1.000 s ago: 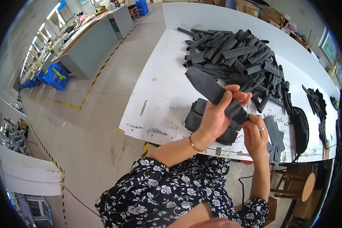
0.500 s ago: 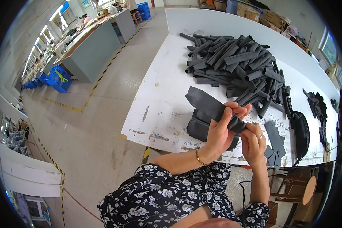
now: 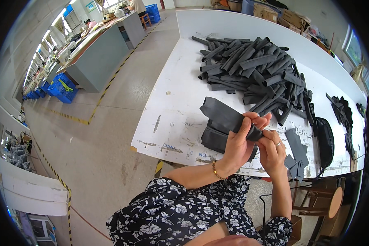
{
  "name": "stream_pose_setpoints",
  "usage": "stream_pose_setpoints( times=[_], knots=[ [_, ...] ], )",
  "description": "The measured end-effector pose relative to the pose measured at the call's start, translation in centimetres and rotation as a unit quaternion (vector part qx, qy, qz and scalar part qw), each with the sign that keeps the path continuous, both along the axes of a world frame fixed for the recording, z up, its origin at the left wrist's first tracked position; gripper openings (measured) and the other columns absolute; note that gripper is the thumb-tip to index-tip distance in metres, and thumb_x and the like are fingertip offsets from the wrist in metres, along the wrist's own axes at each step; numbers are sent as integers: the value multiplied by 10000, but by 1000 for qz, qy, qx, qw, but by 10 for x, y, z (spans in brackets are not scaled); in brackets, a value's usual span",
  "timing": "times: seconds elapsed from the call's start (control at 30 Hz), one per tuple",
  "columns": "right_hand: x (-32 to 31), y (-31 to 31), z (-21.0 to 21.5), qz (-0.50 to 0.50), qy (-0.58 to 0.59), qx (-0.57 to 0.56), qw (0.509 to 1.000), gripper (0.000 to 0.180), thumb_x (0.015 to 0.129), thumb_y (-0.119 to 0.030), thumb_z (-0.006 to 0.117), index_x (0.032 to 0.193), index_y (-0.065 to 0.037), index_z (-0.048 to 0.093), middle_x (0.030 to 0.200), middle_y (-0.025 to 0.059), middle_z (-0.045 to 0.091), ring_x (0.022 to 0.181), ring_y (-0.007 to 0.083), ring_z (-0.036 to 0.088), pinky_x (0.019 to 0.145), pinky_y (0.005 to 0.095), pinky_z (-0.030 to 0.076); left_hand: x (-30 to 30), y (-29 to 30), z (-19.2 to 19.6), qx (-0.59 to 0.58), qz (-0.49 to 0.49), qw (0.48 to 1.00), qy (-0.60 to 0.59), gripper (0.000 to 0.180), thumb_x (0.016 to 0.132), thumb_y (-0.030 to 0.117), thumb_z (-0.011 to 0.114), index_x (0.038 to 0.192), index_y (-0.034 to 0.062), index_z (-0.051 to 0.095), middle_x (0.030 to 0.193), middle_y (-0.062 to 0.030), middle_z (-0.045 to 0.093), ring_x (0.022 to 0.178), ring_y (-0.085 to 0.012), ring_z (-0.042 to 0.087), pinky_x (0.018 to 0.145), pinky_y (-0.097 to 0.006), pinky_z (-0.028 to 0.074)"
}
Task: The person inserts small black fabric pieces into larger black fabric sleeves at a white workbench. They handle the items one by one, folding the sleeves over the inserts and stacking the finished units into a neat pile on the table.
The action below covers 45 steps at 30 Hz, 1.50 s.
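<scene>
A dark grey fabric sleeve (image 3: 221, 112) is held above the white table, its wide flat end pointing away to the left. My left hand (image 3: 240, 141) grips it midway, thumb on top and fingers behind. My right hand (image 3: 272, 151), with a ring on one finger, pinches the gathered near end. Fingers cover part of that end. Under my left hand lies a stack of folded dark fabric pieces (image 3: 213, 137). Flat grey pieces (image 3: 297, 149) lie to the right of my right hand. Farther back is a big heap of similar rolled dark sleeves (image 3: 254, 67).
The white table (image 3: 160, 110) has a raised rim (image 3: 217, 22) at the back. A black mesh pouch (image 3: 324, 143) and dark strips (image 3: 343, 117) lie on its right. A wooden stool (image 3: 334, 203) stands below. Blue crates (image 3: 62, 88) are at the far left; a person (image 3: 137, 6) is in the distance.
Both hands keep their hold on the sleeve. My right hand has shifted slightly left along its near end, and the sleeve's wide end has dipped a little.
</scene>
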State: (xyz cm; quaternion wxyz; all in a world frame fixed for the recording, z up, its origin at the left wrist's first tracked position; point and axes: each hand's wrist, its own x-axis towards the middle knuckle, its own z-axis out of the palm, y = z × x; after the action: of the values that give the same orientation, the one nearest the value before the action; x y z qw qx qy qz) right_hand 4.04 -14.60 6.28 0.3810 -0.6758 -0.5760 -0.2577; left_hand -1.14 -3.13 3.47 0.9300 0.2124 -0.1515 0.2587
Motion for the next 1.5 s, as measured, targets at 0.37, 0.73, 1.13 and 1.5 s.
stream_pose_setpoints(
  times=[0.37, 0.73, 1.13, 1.5],
  knots=[
    [-2, 6, -15, -42, 274, 113, 954, 264, 818, -134, 789, 980, -13, 620, 1088, 82, 585, 971, 197, 556, 834, 326, 464, 11, 32, 11, 46, 8, 999, -3, 341, 1036, 330, 465, 1251, 79, 549, 1268, -118, 636, 1387, -314, 412, 1164, -491, 314],
    [-2, 2, -5, -54, 133, 168, 975, 123, 805, 41, 743, 884, -6, 660, 834, 78, 599, 735, 186, 568, 641, 272, 456, 2, 81, -10, 152, 101, 983, 31, 482, 915, 398, 681, 1220, 39, 576, 1130, -116, 644, 1115, -260, 620, 945, -445, 537],
    [10, -4, -5, -59, 183, 138, 972, 79, 843, 2, 722, 878, 6, 652, 835, 85, 635, 736, 168, 576, 656, 263, 452, -25, 112, -15, 193, 169, 963, 81, 153, 929, 122, 675, 980, -22, 674, 894, -151, 694, 851, -272, 698, 816, -368, 573],
    [11, -11, -5, -93, 430, 98, 893, 165, 931, -147, 697, 918, 16, 675, 779, -37, 620, 745, 29, 502, 658, 190, 395, -25, 112, 2, 195, 186, 933, 241, 162, 922, 124, 676, 968, -32, 680, 812, -12, 643, 701, -78, 576, 647, -221, 506]
  ],
)
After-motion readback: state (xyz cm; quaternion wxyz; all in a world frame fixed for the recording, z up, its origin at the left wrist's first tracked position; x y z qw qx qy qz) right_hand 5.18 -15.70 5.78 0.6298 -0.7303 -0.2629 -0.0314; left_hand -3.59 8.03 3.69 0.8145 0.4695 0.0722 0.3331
